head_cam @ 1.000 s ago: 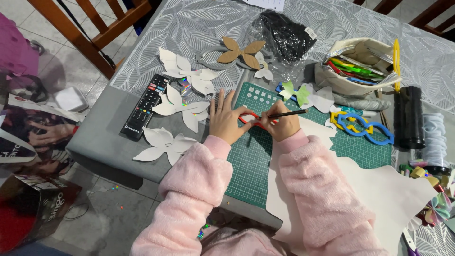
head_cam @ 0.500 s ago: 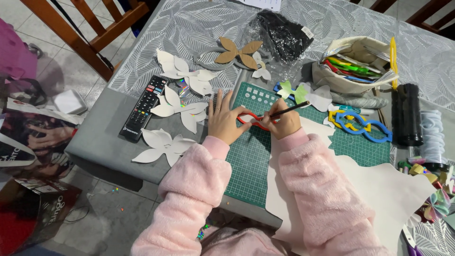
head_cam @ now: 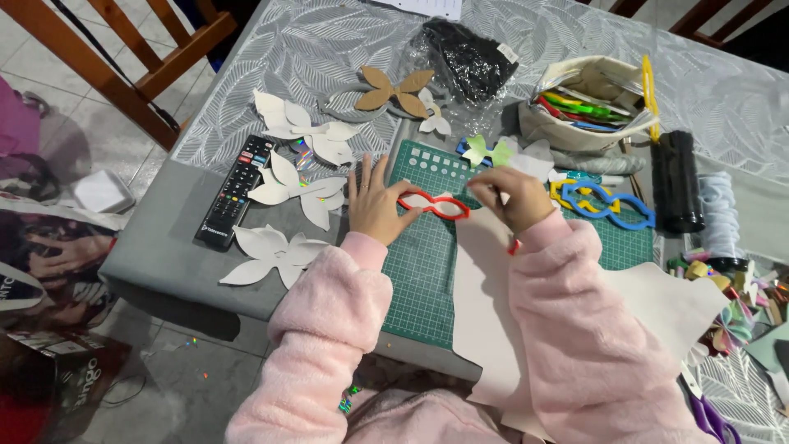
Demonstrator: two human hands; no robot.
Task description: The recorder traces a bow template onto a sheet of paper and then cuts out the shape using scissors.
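Note:
A red figure-eight template [head_cam: 433, 203] lies on a pale sheet [head_cam: 485, 288] over the green cutting mat [head_cam: 423, 271]. My left hand [head_cam: 374, 205] rests flat with fingers spread, its thumb holding down the template's left loop. At the template's right end, my right hand [head_cam: 509, 197] is curled with fingers pinched. The pen in it is hidden except for a small red end [head_cam: 514, 245] under the wrist. Both arms wear fluffy pink sleeves.
White petal cutouts [head_cam: 300, 189] and a black remote [head_cam: 236, 201] lie left of the mat. A brown cutout [head_cam: 394, 89], a black bag [head_cam: 468, 53] and an open pencil case [head_cam: 588, 103] sit behind. Yellow and blue templates [head_cam: 604, 201] and a black cylinder [head_cam: 675, 181] lie right. A wooden chair [head_cam: 123, 49] stands far left.
The dark pen that stuck out up and to the right of my right hand no longer shows. My left fingers have spread flatter. The template stays in place.

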